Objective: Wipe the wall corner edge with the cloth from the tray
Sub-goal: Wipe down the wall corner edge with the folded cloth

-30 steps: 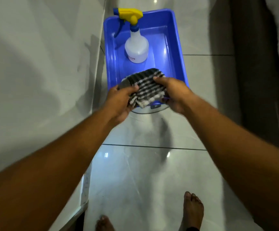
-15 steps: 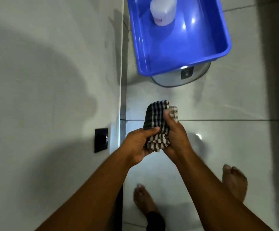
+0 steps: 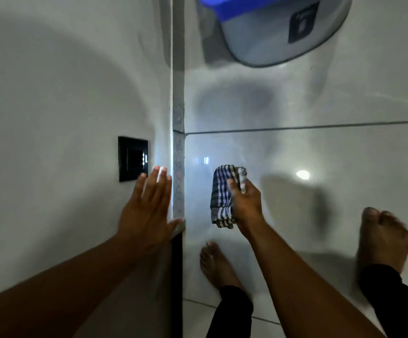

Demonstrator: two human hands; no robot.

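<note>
My right hand (image 3: pixel 245 203) grips a folded black-and-white checked cloth (image 3: pixel 222 195), held in the air to the right of the wall corner edge (image 3: pixel 178 152). The cloth is apart from the edge. My left hand (image 3: pixel 149 208) lies flat and open on the white wall, fingers spread, its thumb at the corner edge. Only a sliver of the blue tray (image 3: pixel 232 7) shows at the top, resting on a round grey stand (image 3: pixel 271 42).
A black switch plate (image 3: pixel 132 158) sits on the wall just above my left fingertips. My two bare feet (image 3: pixel 218 264) stand on the glossy tiled floor (image 3: pixel 320 152) below the cloth. A dark gap runs down beneath the corner.
The view has dropped away from the tray toward the wall corner. My left hand let go of the cloth and went flat onto the wall; my right hand alone holds the cloth.
</note>
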